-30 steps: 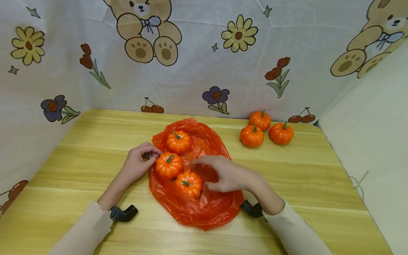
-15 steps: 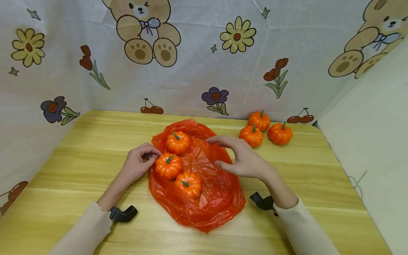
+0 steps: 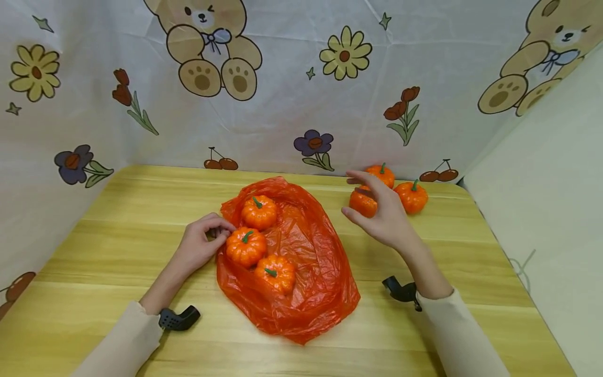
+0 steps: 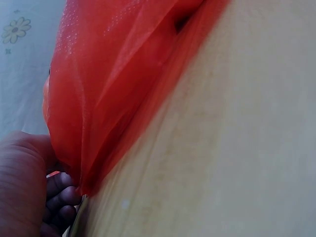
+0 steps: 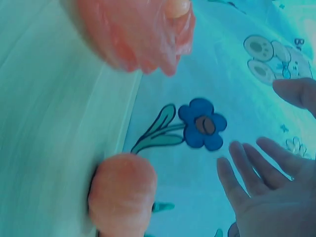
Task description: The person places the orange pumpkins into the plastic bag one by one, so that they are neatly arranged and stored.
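A red plastic bag lies spread on the table, with three small orange pumpkins in its left part. At the bag's left edge, the left hand pinches the plastic; in the left wrist view that hand has the red film gathered at its curled fingers. The right hand is over the near-left pumpkin of a group of three, fingers spread and holding nothing. In the right wrist view, the open hand appears beside a pumpkin.
Two more pumpkins, one behind and one to the right, stand near the back edge of the wooden table. A printed cloth hangs behind the table. Black wrist cameras are on both arms.
The right hand has moved from over the bag, rightward and back, to the group of three pumpkins. The left hand keeps its place at the bag's edge.
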Demonstrator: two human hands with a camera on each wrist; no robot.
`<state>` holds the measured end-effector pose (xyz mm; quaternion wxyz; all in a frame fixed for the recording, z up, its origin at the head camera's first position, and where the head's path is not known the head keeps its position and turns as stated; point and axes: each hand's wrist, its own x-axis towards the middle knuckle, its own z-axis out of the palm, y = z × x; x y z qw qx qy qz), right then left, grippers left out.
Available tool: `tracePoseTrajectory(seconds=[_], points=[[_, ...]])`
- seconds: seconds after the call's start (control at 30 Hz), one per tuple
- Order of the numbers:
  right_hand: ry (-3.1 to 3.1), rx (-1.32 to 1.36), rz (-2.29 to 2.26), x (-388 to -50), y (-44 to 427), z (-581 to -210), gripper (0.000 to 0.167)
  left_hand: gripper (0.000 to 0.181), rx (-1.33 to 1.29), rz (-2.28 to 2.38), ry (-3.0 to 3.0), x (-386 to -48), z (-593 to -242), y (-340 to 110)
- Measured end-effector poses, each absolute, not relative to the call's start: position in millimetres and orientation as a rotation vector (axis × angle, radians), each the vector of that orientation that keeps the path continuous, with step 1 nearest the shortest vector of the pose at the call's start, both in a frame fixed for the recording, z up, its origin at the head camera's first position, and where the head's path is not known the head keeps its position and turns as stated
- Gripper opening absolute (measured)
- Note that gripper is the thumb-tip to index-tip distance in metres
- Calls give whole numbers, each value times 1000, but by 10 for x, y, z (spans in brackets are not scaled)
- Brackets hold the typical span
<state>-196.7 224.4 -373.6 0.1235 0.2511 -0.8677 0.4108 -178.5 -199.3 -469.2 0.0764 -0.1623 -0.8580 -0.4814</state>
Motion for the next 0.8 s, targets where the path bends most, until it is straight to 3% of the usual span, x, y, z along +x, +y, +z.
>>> tracePoseTrajectory(seconds=[0.37,0.8], points=[[-2550,474,1110,-2057,2540,-3824,70,21,-492,-1435,-2566,-1786,-4695,-2015],[-2653,321,1020,-2140,2576,-3954,66,21,-484,-1444,-2565,-1786,-4682,-2000]])
